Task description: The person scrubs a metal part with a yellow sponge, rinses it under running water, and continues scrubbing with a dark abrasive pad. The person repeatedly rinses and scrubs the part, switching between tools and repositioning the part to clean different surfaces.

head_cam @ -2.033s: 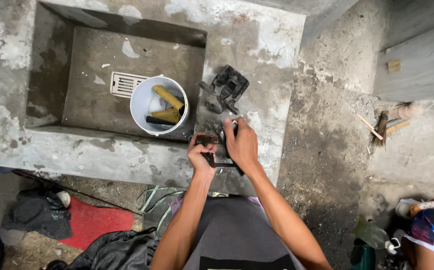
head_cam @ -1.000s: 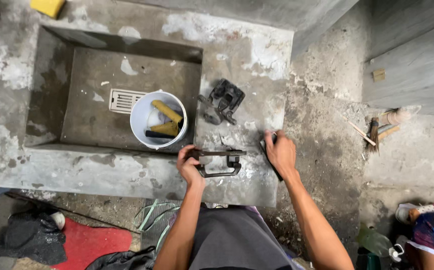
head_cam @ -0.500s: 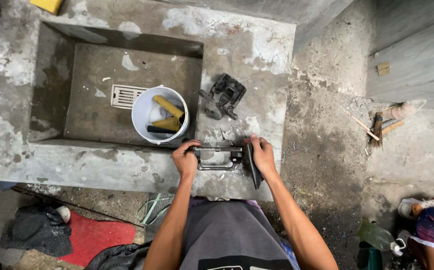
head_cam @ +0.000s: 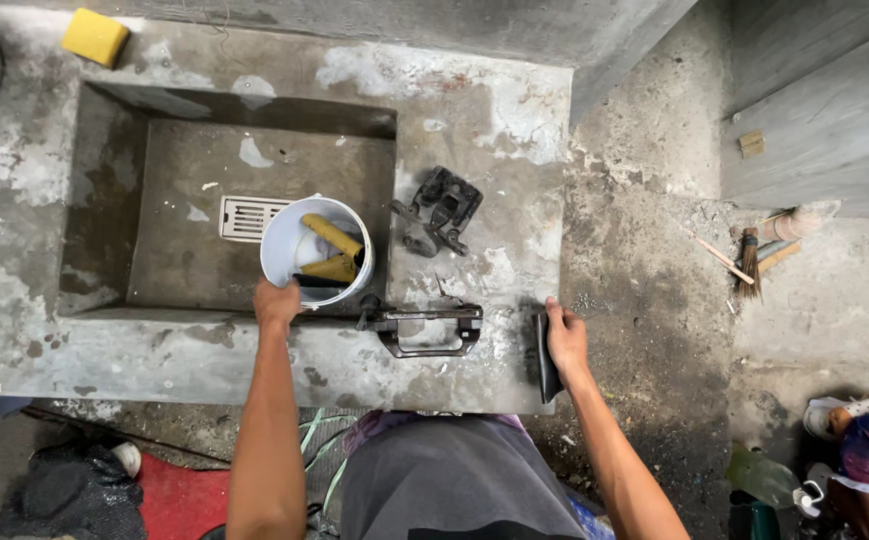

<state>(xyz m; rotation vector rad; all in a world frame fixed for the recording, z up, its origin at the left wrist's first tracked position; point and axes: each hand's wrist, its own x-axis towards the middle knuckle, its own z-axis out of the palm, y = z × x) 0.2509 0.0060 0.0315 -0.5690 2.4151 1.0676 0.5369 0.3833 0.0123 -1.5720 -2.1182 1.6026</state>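
I see L hand [head_cam: 277,302] reaching fwd, fingers curled on white bucket [head_cam: 285,262] rim, R hand [head_cam: 565,335] clamped on 1 dark flat tool [head_cam: 547,362] at slab edge, 2 black metal brackets [head_cam: 425,328] betw. them.

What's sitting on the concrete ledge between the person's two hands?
In the head view, a dark metal bracket lies on the ledge between the left hand, at the white bucket, and the right hand, on a flat dark piece.

White bucket [head_cam: 290,250] upright in sink, dark flat pad [head_cam: 547,360] on ledge edge
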